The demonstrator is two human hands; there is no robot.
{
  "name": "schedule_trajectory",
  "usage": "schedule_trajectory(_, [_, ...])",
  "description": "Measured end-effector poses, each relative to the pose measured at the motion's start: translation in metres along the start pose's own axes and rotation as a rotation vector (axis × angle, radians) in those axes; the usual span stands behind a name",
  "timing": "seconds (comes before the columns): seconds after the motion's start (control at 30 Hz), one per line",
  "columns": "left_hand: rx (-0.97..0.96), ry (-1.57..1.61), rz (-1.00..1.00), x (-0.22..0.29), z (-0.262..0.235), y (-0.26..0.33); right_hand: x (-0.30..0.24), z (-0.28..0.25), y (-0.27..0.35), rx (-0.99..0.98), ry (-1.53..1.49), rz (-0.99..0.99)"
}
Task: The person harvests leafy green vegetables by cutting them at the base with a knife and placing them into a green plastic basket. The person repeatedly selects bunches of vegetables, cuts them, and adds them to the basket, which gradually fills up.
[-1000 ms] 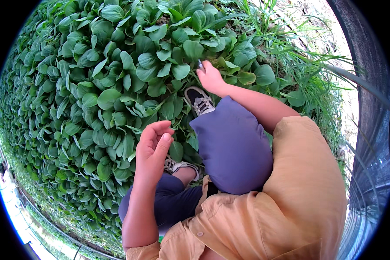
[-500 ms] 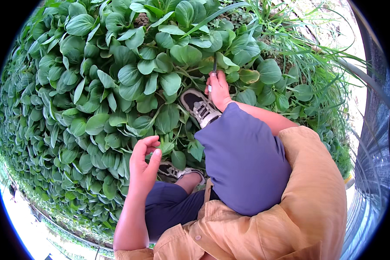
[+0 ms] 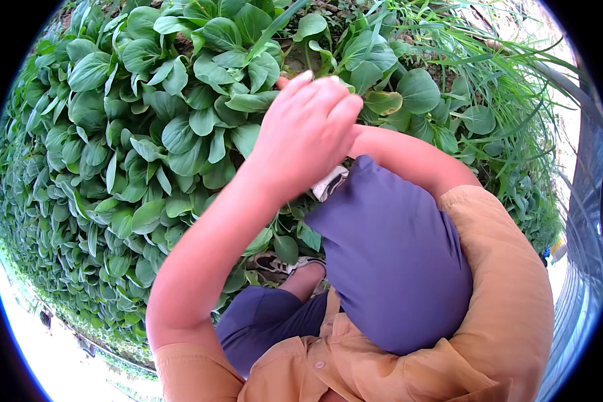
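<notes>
Left hand (image 3: pixel 306 137) raised over far leafy greens (image 3: pixel 147 127), fingers loosely curled, grip unclear. Right hand hidden behind it; state cannot be told.

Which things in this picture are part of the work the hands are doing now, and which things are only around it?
In the work:
- left hand, raised over the plants, fingers together
- right hand, hidden behind the left; only its forearm shows
- leafy green plants beneath the hands

Only around:
- long grass at the bed's edge
- shoe among the leaves
- bare ground beside the bed
</notes>
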State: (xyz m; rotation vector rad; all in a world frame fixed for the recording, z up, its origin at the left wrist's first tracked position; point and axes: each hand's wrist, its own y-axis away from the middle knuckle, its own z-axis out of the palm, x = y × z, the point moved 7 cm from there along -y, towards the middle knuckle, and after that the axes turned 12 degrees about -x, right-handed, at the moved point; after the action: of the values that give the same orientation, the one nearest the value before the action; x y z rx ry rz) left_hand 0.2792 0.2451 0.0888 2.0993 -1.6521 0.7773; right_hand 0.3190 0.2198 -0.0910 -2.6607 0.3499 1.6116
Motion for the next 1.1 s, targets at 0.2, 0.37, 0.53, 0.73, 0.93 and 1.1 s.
schedule_trajectory(0.2, [-0.262,-0.493,-0.296,-0.131,0.039,0.002,0.028,-0.001,0.002,-0.011,-0.246,0.287])
schedule_trajectory(0.37, [-0.29,-0.565,-0.262,-0.154,0.052,0.05,0.063,-0.008,0.016,-0.014,-0.205,0.354])
schedule_trajectory(0.53, [-0.334,-0.525,-0.365,-0.16,0.055,0.046,0.078,-0.003,-0.012,0.01,-0.258,0.592])
schedule_trajectory(0.73, [-0.298,-0.569,-0.335,-0.157,0.052,0.048,0.072,0.013,-0.001,-0.084,-0.528,0.747])
schedule_trajectory(0.93, [-0.449,-0.554,-0.447,-0.156,0.052,0.034,0.076,0.032,-0.006,-0.079,-0.784,0.79])
schedule_trajectory(1.1, [-0.477,-0.555,-0.493,-0.161,0.054,0.031,0.072,0.039,-0.025,-0.15,-0.714,0.848])
